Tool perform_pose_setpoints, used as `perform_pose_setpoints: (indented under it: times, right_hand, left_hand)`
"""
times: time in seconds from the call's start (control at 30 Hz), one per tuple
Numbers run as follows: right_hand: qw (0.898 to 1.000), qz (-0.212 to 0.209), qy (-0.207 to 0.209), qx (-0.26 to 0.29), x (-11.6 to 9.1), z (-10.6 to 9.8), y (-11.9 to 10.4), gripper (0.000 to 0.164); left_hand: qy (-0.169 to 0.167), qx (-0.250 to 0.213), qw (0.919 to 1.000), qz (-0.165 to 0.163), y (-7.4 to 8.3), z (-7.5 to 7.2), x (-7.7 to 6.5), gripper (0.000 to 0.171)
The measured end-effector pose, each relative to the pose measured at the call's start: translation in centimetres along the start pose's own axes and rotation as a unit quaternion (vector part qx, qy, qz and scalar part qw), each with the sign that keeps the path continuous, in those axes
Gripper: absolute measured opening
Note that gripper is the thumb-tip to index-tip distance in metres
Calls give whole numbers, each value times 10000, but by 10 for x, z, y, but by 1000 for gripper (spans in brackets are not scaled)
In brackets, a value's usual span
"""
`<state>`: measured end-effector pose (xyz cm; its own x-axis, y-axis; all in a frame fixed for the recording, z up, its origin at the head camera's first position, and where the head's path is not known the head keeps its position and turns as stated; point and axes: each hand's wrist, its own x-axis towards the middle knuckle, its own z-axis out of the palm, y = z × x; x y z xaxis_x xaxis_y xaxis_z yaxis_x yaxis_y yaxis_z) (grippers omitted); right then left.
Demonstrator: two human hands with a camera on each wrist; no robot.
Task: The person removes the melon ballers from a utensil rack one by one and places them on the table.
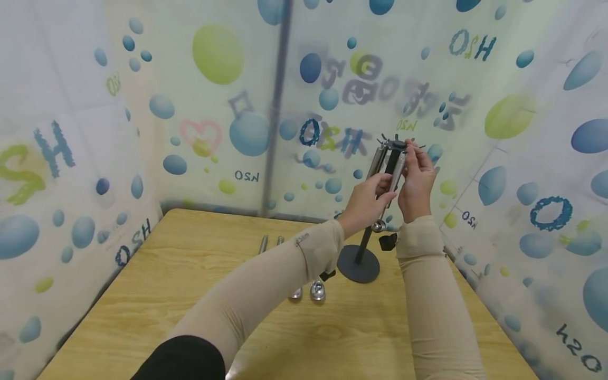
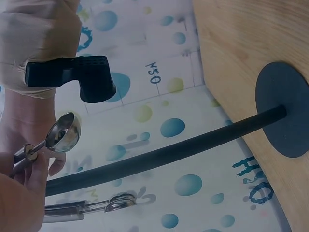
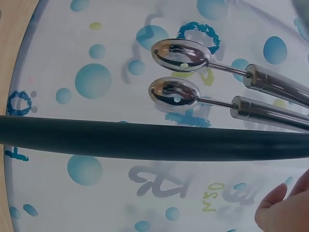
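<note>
My left hand (image 1: 368,201) grips the thick handle of a metal spoon (image 2: 65,132) with a small round bowl, which hangs downward. Beside the top of that handle, the raised fingers of my right hand (image 1: 418,182) pinch its upper end, close under the hooks of a dark utensil stand (image 1: 363,248). Other steel spoons (image 3: 181,54) hang from this stand on the far side of its pole. How the held spoon's end meets the hook is too small to tell.
Two more metal spoons (image 1: 317,290) lie on the wooden table (image 1: 157,274), partly covered by my left forearm. The stand's round base (image 1: 349,269) rests near the table's back right. Patterned curtains (image 1: 214,174) enclose the back and sides.
</note>
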<state>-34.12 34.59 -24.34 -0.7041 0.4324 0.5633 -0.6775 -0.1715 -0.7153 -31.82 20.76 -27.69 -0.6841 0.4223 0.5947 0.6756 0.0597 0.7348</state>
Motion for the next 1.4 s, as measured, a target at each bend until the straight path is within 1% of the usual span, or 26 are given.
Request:
perform_pose_setpoints:
  times: [0.2, 0.33, 0.4, 0.57, 0.7, 0.83, 1.03, 1.2, 1.4]
  right_hand:
    - [10000, -25, -42, 8, 0, -2, 2, 26]
    - [9999, -73, -103, 75, 1, -3, 2, 25]
    - [10000, -36, -85, 24, 1, -3, 1, 26]
    - [9999, 124, 19, -93, 1, -5, 1, 27]
    - [9998, 82, 39, -178, 2, -5, 2, 27]
    - [9998, 46, 90, -152, 3, -4, 2, 26]
    - [10000, 8, 76, 19, 5, -4, 2, 26]
    - [9998, -25, 110, 178, 6, -5, 4, 24]
    - [9997, -58, 80, 210, 7, -6, 6, 25]
  left_hand:
    - [0, -1, 10000, 10, 1, -1, 0, 45]
    - [52, 93, 9999, 58, 2, -1, 0, 46]
    - [79, 119, 9998, 105, 2, -2, 0, 45]
    - [61, 18, 9998, 190, 1, -2, -1, 44]
    - [68, -17, 9999, 133, -2, -2, -3, 43]
    - [45, -37, 10000, 54, -6, -3, -4, 42]
    - [22, -35, 10000, -53, -10, -4, -6, 43]
    - [21, -60, 9999, -82, -12, -5, -8, 43]
    - [55, -201, 9997, -89, -17, -6, -9, 40]
